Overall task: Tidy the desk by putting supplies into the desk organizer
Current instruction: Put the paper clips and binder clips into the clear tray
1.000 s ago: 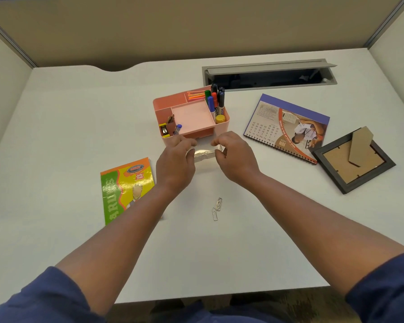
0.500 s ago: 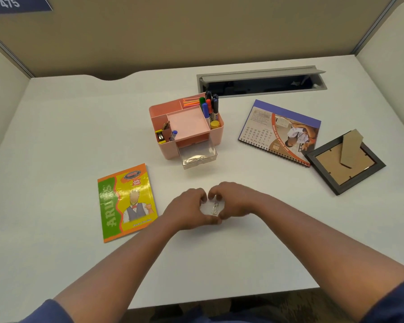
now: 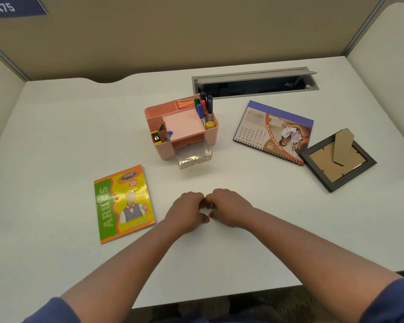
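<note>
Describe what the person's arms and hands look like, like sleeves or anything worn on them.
Both forearms are bare, with dark blue sleeves ending near the elbows at the bottom corners of the view. The left hand and right hand are bare too: no gloves, watch or bracelets show. Rings cannot be ruled out, as the fingers are mostly hidden.

A white desk [image 3: 56, 136] fills a cubicle, walled by a tan partition [image 3: 173, 31] well beyond the grip and pale side panels [image 3: 383, 54] to either side. A blue sign [image 3: 12, 7] reading 475 hangs at far left. A grey cable hatch [image 3: 254, 81] stands open beyond and right of the grip. Patterned carpet [image 3: 266, 304] shows below the near edge. Light is even.
</note>
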The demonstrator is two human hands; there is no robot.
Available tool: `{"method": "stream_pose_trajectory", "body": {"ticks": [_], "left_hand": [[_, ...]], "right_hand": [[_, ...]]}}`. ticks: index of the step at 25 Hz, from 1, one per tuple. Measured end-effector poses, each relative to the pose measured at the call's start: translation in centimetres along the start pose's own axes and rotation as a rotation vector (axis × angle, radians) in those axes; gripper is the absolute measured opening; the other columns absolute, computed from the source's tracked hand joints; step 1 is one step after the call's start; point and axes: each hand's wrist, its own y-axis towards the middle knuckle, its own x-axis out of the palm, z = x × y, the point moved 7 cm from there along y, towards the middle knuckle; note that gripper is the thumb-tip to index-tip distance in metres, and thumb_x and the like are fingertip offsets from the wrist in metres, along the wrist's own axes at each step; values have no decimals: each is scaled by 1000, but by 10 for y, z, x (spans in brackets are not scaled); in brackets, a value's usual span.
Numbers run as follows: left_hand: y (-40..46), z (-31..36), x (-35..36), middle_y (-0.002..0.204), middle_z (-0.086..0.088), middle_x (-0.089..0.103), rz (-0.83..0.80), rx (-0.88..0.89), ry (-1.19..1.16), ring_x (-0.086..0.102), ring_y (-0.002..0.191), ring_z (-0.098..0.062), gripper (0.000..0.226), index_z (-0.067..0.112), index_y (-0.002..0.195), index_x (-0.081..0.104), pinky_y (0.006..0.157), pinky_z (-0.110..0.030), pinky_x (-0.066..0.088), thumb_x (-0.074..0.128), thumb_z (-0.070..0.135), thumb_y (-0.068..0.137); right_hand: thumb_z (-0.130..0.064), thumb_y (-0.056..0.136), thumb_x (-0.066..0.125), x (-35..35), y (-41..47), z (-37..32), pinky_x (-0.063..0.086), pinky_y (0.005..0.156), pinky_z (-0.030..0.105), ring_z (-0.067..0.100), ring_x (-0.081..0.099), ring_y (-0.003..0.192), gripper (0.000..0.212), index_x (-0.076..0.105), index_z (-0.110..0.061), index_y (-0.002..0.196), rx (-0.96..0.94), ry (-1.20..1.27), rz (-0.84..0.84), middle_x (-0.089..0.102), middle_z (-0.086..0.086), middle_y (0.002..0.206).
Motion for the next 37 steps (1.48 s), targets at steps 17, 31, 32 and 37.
{"method": "stream_pose_trajectory", "body": {"ticks": [17, 31, 32, 37], "left_hand": [[3, -8, -5, 98, 2, 63, 145, -177, -74, 60, 93, -21, 19, 17, 92, 66, 73, -30, 46, 77, 26, 80], [5, -12, -3, 91, 4, 63, 62, -219, -57, 58, 85, -20, 16, 24, 76, 56, 66, -27, 41, 66, 18, 86], [4, -12, -2, 90, 5, 62, 63, -212, -55, 58, 85, -19, 15, 23, 76, 56, 66, -28, 40, 66, 18, 87], [3, -20, -7, 86, 8, 60, 118, -219, -214, 57, 82, -17, 11, 19, 77, 61, 65, -28, 44, 65, 15, 86]], "right_hand": [[-37, 84, 73, -14, -2, 32, 43, 68, 32, 22, 56, 86, 24, 56, -20, 89, 206, 159, 183, 60, -1, 92], [-20, 91, 59, -10, 2, 18, 48, 71, 34, 23, 55, 85, 13, 54, -25, 81, 95, 39, 83, 55, -2, 94], [-17, 89, 58, -10, 3, 17, 47, 69, 34, 22, 56, 83, 13, 55, -24, 78, 91, 38, 72, 56, -2, 91], [-15, 85, 65, -16, 2, 25, 48, 67, 28, 15, 58, 75, 11, 66, -22, 77, 88, 236, 96, 62, -9, 76]]}}
